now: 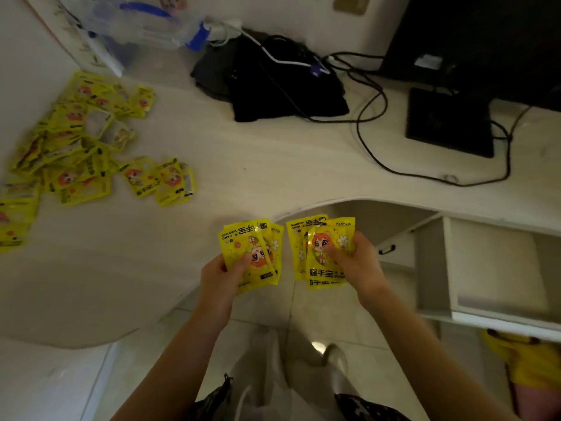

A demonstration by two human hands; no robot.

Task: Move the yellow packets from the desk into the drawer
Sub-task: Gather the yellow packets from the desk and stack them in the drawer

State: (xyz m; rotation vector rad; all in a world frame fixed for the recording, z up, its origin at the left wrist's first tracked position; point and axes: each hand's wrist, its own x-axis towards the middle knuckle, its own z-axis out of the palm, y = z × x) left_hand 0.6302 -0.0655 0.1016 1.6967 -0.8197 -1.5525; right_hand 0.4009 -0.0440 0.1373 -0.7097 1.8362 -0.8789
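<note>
Your left hand (219, 276) and right hand (358, 262) each pinch a fan of yellow packets (326, 253) — likely light, slick film, so grip the edges firmly over the drawer (498, 262).

Dim room — pale curved desk (273, 165), white wall (303, 22), glossy tiled floor (328, 311) — black cables (373, 117) trailing

The packets in my left grip (223, 276) say "HAND WARMER" (243, 238), upside down. The front packet in my right grip (358, 262) says "MANYOJA" (343, 223) on top, I think, and "WARMER" lower down.
</note>
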